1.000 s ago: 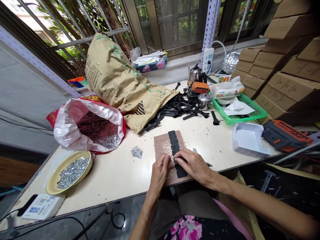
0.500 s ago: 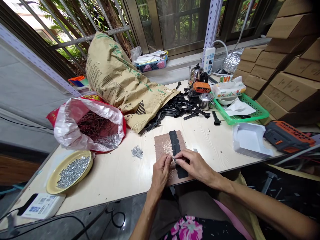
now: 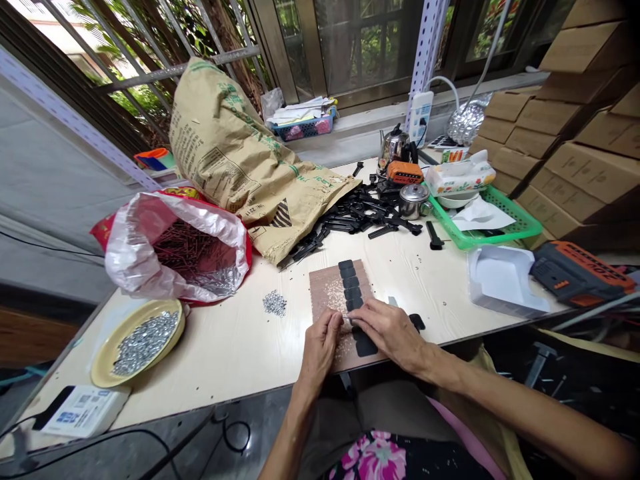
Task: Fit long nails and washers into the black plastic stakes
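My left hand (image 3: 323,339) is closed in a pinch over the brown board (image 3: 320,280), with a thin, small piece at its fingertips that is too small to name. My right hand (image 3: 387,331) meets it there, thumb and fingers pressed together; what they grip is mostly hidden. Beneath and beside the fingers, a row of black flat pieces (image 3: 352,293) runs down the board, which is strewn with small pale specks. Just right of my right hand shows a black part (image 3: 417,323); I cannot tell whether the hand touches it. A small pile of shiny metal bits (image 3: 275,303) lies left of the board.
A yellow bowl (image 3: 98,360) of metal bits and a red-and-white bag (image 3: 133,253) of dark screw-like pieces stand left. Black plastic parts (image 3: 350,210) spill from a paper sack (image 3: 260,180). At right are a green basket (image 3: 525,230), white tray (image 3: 503,277), power tool (image 3: 575,277) and cardboard boxes (image 3: 590,160).
Both hands stay pinched together over the board, shifting only slightly. A black part now shows to the right of my right hand. The view has tilted a little.
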